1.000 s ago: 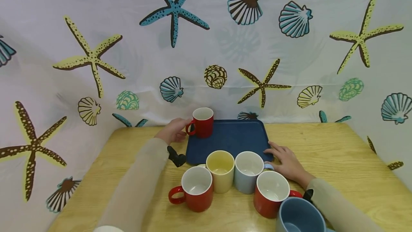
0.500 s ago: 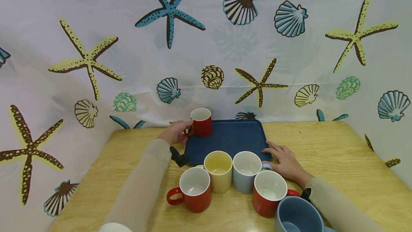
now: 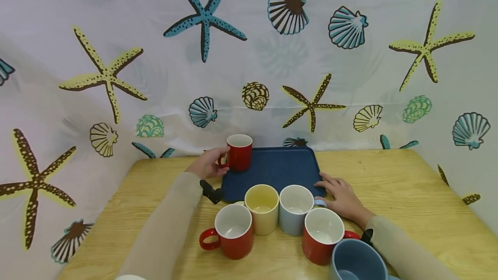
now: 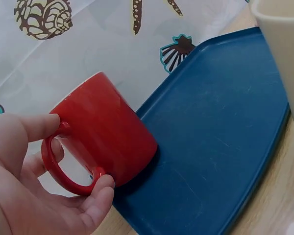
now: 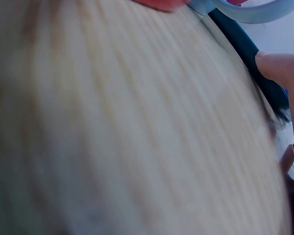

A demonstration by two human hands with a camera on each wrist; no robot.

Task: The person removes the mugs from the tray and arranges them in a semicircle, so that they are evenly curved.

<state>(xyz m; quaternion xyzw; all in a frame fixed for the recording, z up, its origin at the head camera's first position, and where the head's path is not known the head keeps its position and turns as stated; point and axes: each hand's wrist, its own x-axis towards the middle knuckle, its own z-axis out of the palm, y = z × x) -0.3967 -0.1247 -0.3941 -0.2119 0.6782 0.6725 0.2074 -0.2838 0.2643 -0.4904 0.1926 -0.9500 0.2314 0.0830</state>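
A red mug [image 3: 240, 154] with a white inside stands upright on the back left corner of a dark blue tray [image 3: 284, 167]. My left hand [image 3: 208, 163] holds its handle from the left; the left wrist view shows the thumb at the handle's [image 4: 51, 164] top and fingertips at its lower end. My right hand [image 3: 342, 198] rests at the tray's right edge with loosely bent fingers, beside the handle of a light blue mug [image 3: 295, 211]. In the right wrist view, a fingertip [image 5: 272, 66] touches the tray's rim.
In front of the tray stand a yellow mug [image 3: 264, 215], two red mugs [image 3: 233, 241] [image 3: 320, 241] and a darker blue mug [image 3: 355, 262], close together. Part of a white rim [image 3: 130, 277] shows at the bottom left. A patterned cloth [image 3: 249, 55] hangs behind the wooden table [image 3: 373, 172].
My left hand has moved from beside the red mug's handle to a grip on it. The mug stays in about the same place on the tray. My right hand stays at the tray's edge.
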